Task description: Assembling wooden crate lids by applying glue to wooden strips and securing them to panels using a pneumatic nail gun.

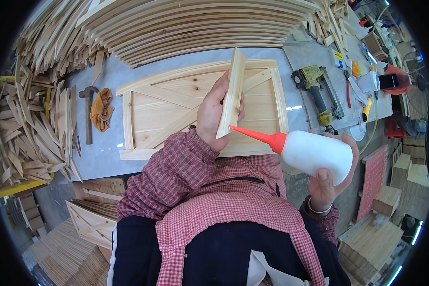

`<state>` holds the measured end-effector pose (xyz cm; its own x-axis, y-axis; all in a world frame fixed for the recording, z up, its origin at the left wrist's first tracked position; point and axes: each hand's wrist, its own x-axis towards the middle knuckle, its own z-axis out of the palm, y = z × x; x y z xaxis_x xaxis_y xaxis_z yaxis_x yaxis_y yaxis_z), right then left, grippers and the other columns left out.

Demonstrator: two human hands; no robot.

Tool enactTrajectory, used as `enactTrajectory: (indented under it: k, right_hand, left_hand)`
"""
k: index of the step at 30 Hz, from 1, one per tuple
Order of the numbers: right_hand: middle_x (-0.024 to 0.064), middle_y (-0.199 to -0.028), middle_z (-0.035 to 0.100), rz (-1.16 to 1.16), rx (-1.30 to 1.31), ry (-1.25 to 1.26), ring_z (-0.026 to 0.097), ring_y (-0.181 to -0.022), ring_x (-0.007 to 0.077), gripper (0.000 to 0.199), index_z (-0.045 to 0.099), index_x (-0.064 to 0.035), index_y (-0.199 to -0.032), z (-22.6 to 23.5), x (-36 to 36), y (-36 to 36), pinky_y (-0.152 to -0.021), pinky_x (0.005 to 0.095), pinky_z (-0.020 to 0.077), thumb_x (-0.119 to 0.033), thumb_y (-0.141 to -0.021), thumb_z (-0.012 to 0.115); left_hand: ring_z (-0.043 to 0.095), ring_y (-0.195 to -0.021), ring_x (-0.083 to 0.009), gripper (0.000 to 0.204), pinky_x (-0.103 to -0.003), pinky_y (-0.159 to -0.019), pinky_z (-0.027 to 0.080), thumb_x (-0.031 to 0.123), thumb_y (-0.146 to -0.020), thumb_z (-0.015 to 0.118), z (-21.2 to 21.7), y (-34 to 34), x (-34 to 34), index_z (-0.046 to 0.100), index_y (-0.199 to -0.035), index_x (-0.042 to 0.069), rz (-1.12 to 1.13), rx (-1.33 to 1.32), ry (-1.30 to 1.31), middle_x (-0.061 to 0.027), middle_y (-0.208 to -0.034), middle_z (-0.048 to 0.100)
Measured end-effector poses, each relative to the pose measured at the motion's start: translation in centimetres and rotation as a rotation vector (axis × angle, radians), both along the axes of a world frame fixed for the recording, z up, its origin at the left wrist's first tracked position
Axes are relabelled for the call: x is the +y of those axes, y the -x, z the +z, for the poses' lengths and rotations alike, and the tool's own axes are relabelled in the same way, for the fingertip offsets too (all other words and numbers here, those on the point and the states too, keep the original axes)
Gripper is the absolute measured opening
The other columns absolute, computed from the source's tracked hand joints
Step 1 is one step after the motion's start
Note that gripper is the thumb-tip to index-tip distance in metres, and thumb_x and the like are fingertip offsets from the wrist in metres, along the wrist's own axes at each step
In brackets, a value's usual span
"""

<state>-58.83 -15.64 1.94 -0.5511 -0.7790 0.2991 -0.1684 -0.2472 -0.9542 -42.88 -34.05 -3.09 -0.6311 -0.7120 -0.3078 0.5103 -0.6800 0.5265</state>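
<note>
My left hand is wrapped round a short wooden strip with an angled lower end, held up above the table. In my right hand a white glue bottle lies tilted on its side, its red nozzle pointing left. The nozzle's tip meets the strip near its lower end. Below both lies a wooden panel of planks with a raised frame and diagonal braces. My left hand and the strip hide part of its middle.
A nail gun lies right of the panel. A hammer and an orange-brown glove are at left, beside a heap of wood offcuts. Long wooden strips are stacked along the back. Stacked boards stand at lower right.
</note>
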Motion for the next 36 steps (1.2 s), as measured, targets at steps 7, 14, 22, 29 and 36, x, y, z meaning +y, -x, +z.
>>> enactTrajectory:
  k: [7,14,22,29,36]
  right_hand:
    - [0.0197,-0.119,0.051,0.023,0.046,0.061,0.055,-0.111,0.04,0.077,0.029,-0.0011,-0.132,-0.1,-0.9,0.2,-0.093,0.0483,0.0468,-0.025,-0.076,0.077]
    - [0.0191,-0.118,0.051,-0.056,0.152,0.052,0.056,-0.109,0.0333,0.072,0.032,-0.0009,-0.131,-0.3,-2.7,1.8,-0.093,0.0455,0.0463,-0.021,-0.077,0.075]
    - [0.015,-0.117,0.053,-0.173,0.252,0.011,0.055,-0.105,0.0212,0.066,0.037,-0.0021,-0.13,0.0,-4.3,3.5,-0.091,0.0345,0.044,-0.018,-0.079,0.074]
    - [0.0132,-0.114,0.054,-0.251,0.216,0.039,0.056,-0.101,0.0182,0.061,0.04,-0.0023,-0.128,-0.4,-5.9,5.5,-0.087,0.0308,0.0455,-0.017,-0.079,0.074]
    - [0.0144,-0.114,0.054,-0.27,-0.353,0.118,0.056,-0.105,0.0251,0.048,0.042,-0.0006,-0.126,-2.2,-10.4,14.7,-0.089,0.037,0.0476,-0.02,-0.087,0.064]
  left_hand:
    - [0.046,-0.062,-0.0117,0.044,-0.025,-0.053,0.04,0.027,-0.099,0.034,0.6,0.4,0.7,0.035,-0.141,0.016,0.014,-0.062,-0.005,-0.0018,-0.081,0.051]
    - [0.043,-0.058,-0.011,0.047,-0.024,-0.049,0.036,0.031,-0.099,0.033,0.9,-0.1,1.8,0.032,-0.143,0.013,-0.103,-0.035,0.054,-0.0021,-0.08,0.05]
    - [0.042,-0.056,-0.0119,0.052,-0.024,-0.048,0.036,0.035,-0.099,0.032,0.8,-0.1,2.5,0.027,-0.144,0.01,-0.166,-0.073,0.099,-0.0034,-0.08,0.051]
    - [0.045,-0.06,-0.0116,0.054,-0.024,-0.051,0.038,0.036,-0.099,0.034,0.7,-0.4,2.3,0.027,-0.144,0.008,-0.256,-0.088,0.197,-0.0043,-0.082,0.052]
    - [0.053,-0.082,-0.0154,0.041,-0.026,-0.072,0.045,0.017,-0.095,0.048,0.2,-0.7,2.7,0.044,-0.133,0.001,-0.255,-0.426,0.473,-0.0068,-0.091,0.054]
